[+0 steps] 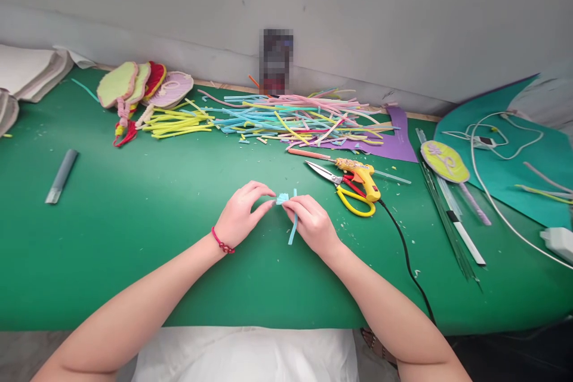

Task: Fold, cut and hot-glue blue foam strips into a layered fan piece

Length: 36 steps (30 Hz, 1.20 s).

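Far left there's a stack of white sheets (33, 71) at the back of the green table (147, 185), and a grey tube-like thing (62, 176) lies closer in. Next are some fuzzy fan-shaped pieces (117, 83) in yellow, red and pale purple, overlapping, with a red tassel (127, 133) hanging off, then a bunch of yellow strips (181, 122). The left hand (244, 212), red bracelet (222, 242) on the wrist, has thumb and fingers half curled and apart, tips right beside a tiny light blue bundle (282, 198); can't really tell if they touch it. That bundle sits between the two hands, mid-table, in front of a big messy pile of coloured strips (286, 119). The right hand (316, 221) pinches its right edge between thumb and finger, with a light blue strip (292, 234) poking out above and below the fingers. Further right, open scissors (333, 178) lie against a yellow glue gun (367, 182), then come thin green wires (441, 209), a yellow fan (444, 161), and a teal sheet (514, 149) with a white cable (486, 188) draped across.
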Each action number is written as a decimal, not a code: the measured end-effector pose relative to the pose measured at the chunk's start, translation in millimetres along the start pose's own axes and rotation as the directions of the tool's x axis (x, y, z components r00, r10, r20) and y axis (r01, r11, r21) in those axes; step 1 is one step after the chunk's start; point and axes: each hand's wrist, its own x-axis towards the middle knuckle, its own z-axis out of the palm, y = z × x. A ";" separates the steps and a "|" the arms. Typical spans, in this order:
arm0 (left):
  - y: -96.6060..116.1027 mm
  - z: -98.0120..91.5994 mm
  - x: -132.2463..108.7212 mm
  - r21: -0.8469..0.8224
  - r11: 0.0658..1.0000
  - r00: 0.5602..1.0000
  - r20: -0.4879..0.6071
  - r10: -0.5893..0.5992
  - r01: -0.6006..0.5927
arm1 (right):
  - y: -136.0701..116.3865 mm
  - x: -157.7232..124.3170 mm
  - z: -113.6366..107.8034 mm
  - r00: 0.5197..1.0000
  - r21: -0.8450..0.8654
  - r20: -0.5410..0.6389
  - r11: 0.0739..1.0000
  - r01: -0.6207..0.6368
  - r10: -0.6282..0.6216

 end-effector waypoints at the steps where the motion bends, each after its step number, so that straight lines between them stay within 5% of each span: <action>1: -3.3 -0.6 1.7 -0.022 1.000 1.000 -0.012 -0.019 0.019 | 0.5 0.2 -1.7 0.999 0.055 -0.035 0.998 -0.039 0.041; 4: -13.3 1.1 6.3 -0.132 0.988 0.997 0.012 -0.082 0.083 | 1.3 0.5 -7.8 0.961 0.292 -0.113 0.933 -0.212 0.254; 8: -16.9 11.2 9.4 -0.498 0.812 0.950 0.219 -0.222 0.305 | 1.6 1.0 -11.1 0.813 0.598 0.021 0.644 -0.477 0.582; 11: -11.8 19.1 10.3 -0.673 0.600 0.901 0.356 -0.249 0.432 | 0.5 1.8 -7.6 0.754 0.671 0.119 0.508 -0.540 0.646; 15: -6.9 23.2 12.4 -0.730 0.495 0.880 0.353 -0.318 0.472 | -1.9 2.1 -2.4 0.758 0.690 0.155 0.480 -0.542 0.634; 20: -11.1 15.9 14.4 -0.707 0.524 0.869 0.281 -0.407 0.474 | 2.1 -0.1 -0.6 0.761 0.663 0.161 0.502 -0.555 0.628; 23: -17.2 9.1 14.7 -0.540 0.732 0.903 0.154 -0.400 0.416 | 7.5 -1.1 -2.0 0.763 0.653 0.122 0.527 -0.543 0.635; 27: -30.9 4.7 16.5 -0.089 0.975 0.978 -0.033 -0.207 0.204 | 15.1 -2.7 -6.8 0.800 0.568 -0.036 0.671 -0.476 0.599; 30: -38.8 3.9 18.3 0.119 0.986 0.991 -0.080 -0.110 0.119 | 19.8 -5.7 -10.4 0.880 0.405 -0.100 0.827 -0.390 0.465; 34: -28.0 -0.5 12.7 0.198 0.980 0.985 -0.174 0.007 0.028 | 23.5 -8.7 -15.2 0.969 0.171 -0.073 0.960 -0.221 0.236; 36: -13.7 -2.3 5.3 0.220 0.971 0.988 -0.100 0.118 -0.094 | 24.6 -8.4 -18.4 0.990 0.065 -0.053 0.989 -0.130 0.134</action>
